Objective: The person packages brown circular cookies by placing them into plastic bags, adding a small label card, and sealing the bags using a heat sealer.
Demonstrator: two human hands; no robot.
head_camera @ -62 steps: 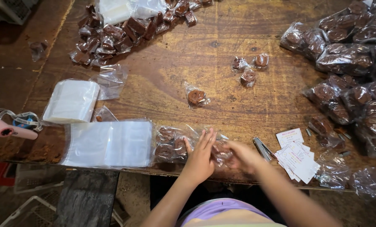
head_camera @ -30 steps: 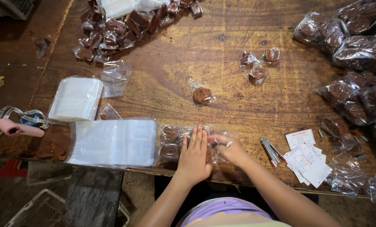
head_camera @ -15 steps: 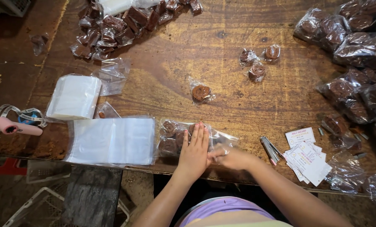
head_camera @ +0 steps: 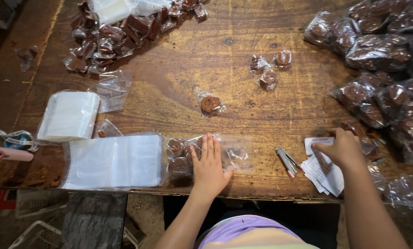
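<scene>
- The left hand [head_camera: 209, 166] lies flat on a filled bag [head_camera: 206, 154] at the near edge of the worktop [head_camera: 179, 74].
- A stack of flat bags [head_camera: 114, 161] lies just left of that filled bag.
- A smaller stack of bags [head_camera: 69, 115] sits farther left and behind it.
- A tape dispenser [head_camera: 5, 147] lies at the far left edge.
- The right hand [head_camera: 342, 148] rests on a pile of paper slips [head_camera: 326, 168] near the right edge.
- A stapler [head_camera: 286, 160] lies between the filled bag and the slips.
- One wrapped sweet [head_camera: 210, 104] lies behind the left hand; three more [head_camera: 269, 67] lie farther back.
- A heap of packed bags [head_camera: 382, 69] fills the right side.
- A pile of wrapped pieces [head_camera: 114, 37] lies at the back left.
</scene>
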